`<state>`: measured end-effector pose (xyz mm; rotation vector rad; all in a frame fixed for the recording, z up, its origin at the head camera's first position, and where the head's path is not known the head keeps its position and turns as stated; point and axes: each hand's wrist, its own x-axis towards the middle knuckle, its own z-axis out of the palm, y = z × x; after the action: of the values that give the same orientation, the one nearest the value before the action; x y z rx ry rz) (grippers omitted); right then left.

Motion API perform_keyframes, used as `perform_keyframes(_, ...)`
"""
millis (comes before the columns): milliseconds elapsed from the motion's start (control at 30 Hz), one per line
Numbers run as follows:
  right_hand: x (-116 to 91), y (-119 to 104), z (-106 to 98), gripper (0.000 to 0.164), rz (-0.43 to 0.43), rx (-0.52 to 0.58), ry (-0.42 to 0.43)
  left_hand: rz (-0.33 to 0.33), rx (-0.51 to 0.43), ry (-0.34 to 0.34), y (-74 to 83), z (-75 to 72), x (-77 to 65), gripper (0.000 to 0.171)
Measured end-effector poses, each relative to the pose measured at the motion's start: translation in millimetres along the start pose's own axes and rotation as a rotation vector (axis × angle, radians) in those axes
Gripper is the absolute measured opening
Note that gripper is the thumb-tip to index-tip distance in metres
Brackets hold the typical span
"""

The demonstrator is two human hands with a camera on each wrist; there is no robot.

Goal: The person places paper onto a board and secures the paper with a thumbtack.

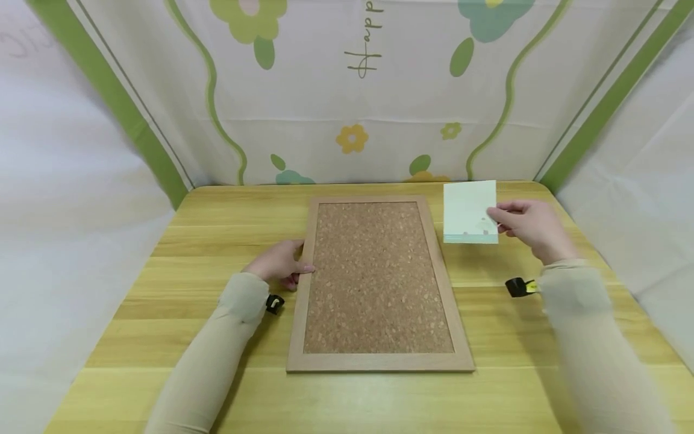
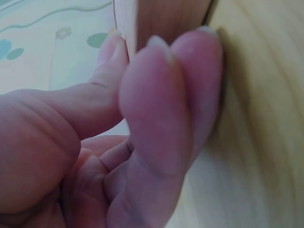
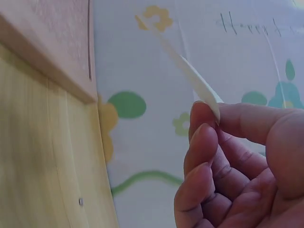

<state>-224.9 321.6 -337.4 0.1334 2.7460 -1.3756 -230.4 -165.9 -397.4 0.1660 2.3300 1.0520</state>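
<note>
A cork board (image 1: 379, 277) with a light wooden frame lies flat on the table. My left hand (image 1: 279, 263) holds its left edge, the thumb on top of the frame and the other fingers against the side. Close up in the left wrist view, the fingertips (image 2: 152, 80) meet the wooden frame (image 2: 164, 21). Past the board's upper right side, my right hand (image 1: 534, 226) pinches a pale green sheet of note paper (image 1: 468, 208) by its right edge, raised above the table. Seen nearly edge-on in the right wrist view, the note paper (image 3: 190, 76) sits between thumb and index finger.
The wooden table (image 1: 206, 301) extends around the board. Behind it hangs a white cloth (image 1: 303, 90) with flowers and lettering; white cloth also walls both sides. A black wrist strap piece (image 1: 517, 287) hangs by the right sleeve. A tiny grey spot (image 3: 80, 201) shows on the tabletop.
</note>
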Motion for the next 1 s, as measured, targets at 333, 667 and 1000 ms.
perform_keyframes(333, 4, -20, 42, 0.057, -0.041, 0.029, -0.06, 0.007, -0.02, 0.01, -2.3, 0.8, 0.2, 0.076)
perform_keyframes(667, -4, -32, 80, 0.046, -0.074, 0.085, -0.044, 0.035, 0.117, 0.043, 1.1, -3.9, -2.2, 0.074)
perform_keyframes(1000, -14, -50, 98, 0.041, -0.156, 0.103, -0.066, 0.133, 0.276, 0.18, 37.4, -1.5, -11.8, 0.051)
